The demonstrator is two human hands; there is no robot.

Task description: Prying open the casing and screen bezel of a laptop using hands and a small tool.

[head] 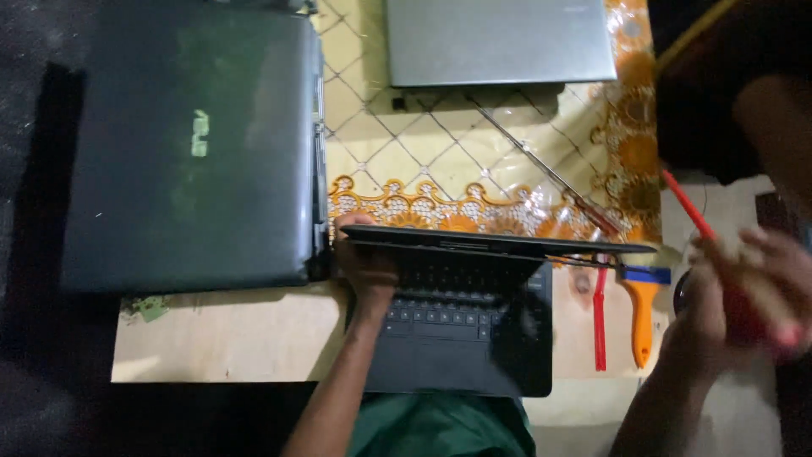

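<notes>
Dim workbench, wooden board over a patterned plastic tablecloth. The left hand is clamped on the left edge of the half-open black laptop, whose lid runs left to right at screen-hinge height; the right hand, blurred, is closed around a red-handled screwdriver pointing up-left, off to the laptop's right. A closed dark laptop, silver laptop, orange brush and red tool lie around.

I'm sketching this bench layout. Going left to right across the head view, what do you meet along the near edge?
Closed dark laptop → left hand on the open black laptop → red tool → orange-handled brush → right hand holding a red screwdriver.
</notes>
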